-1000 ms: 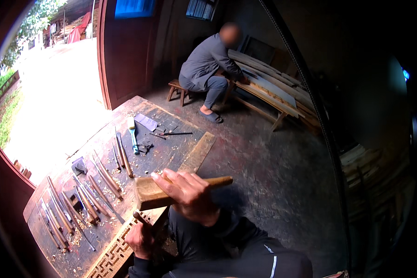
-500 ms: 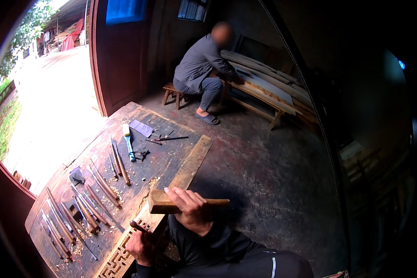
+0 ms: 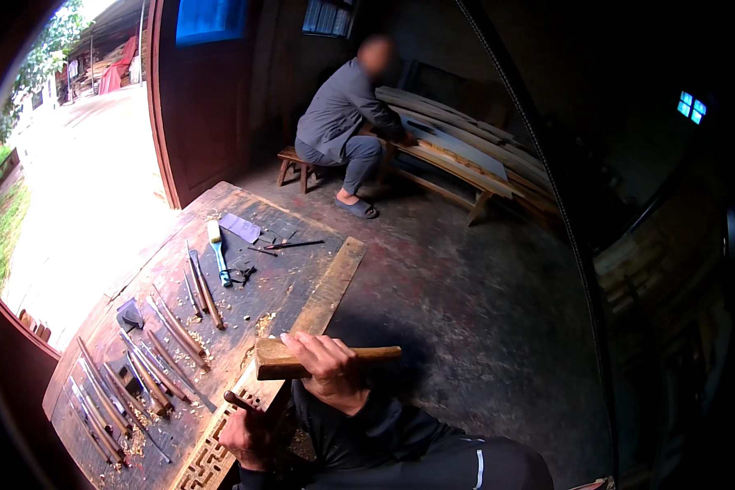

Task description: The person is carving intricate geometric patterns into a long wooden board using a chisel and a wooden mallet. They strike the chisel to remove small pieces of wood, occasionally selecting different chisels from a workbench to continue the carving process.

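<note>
Where the open doorway lets daylight in at the far left, a long, worn, dark wooden table [image 3: 245,214] stretches from near left toward the far middle. At the far side a second person [image 3: 343,122] in grey sits on a low wooden stool [image 3: 290,163] beside a bench stacked with pale planks [image 3: 457,151]. Along the table's right edge lies a long pale wooden board [image 3: 331,286], whose near end is cut into an openwork lattice pattern [image 3: 208,461]. Rows of wooden-handled chisels [image 3: 151,359] lie side by side over the near left of the table, and a blue-handled brush [image 3: 218,253] lies farther off beside a grey rag [image 3: 239,227].

Above the board's near part, the right hand [image 3: 331,367] has its fingers wrapped tight around the handle of a blocky wooden mallet [image 3: 282,359], whose head points left. Just below it, near the lattice, the left hand [image 3: 249,433] has its fingers closed on a dark-handled carving chisel [image 3: 238,401], which slants up to the left; its tip is hidden.
</note>
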A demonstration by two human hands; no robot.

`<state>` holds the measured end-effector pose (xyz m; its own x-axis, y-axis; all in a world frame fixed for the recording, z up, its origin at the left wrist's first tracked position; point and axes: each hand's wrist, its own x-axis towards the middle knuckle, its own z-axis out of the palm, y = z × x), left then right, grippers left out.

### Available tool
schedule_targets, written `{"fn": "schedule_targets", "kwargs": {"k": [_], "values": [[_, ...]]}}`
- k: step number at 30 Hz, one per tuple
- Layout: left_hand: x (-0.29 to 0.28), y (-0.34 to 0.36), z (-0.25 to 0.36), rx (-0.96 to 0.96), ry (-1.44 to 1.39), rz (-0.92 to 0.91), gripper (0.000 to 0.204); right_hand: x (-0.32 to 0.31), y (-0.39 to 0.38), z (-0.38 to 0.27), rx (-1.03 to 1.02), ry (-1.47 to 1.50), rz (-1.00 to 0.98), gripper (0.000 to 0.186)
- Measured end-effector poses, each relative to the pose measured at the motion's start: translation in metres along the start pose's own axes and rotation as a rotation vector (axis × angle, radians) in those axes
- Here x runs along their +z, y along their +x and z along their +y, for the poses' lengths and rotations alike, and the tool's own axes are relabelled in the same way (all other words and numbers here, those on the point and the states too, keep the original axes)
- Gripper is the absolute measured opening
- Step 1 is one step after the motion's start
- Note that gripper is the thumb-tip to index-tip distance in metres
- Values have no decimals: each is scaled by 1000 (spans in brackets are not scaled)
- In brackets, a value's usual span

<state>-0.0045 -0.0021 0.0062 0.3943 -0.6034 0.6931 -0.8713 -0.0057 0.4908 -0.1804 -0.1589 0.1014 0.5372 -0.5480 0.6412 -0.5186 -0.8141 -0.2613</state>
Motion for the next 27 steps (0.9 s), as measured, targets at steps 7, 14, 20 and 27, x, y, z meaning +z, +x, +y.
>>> {"fn": "schedule_targets", "kwargs": {"k": [7, 14, 20, 27], "values": [[-9, -8, -1, 10, -4, -62, 11, 2, -9, -2, 17, -14, 1, 67], [4, -38, -35, -258, -53, 132, 6, 0, 12, -5, -75, -37, -17, 58], [-2, -20, 10, -481, -504, 162, 10, -2, 1, 7, 34, -62, -44, 65], [-14, -21, -6, -461, -551, 163, 24, 20, 0, -2, 12, -28, -13, 59]]}}
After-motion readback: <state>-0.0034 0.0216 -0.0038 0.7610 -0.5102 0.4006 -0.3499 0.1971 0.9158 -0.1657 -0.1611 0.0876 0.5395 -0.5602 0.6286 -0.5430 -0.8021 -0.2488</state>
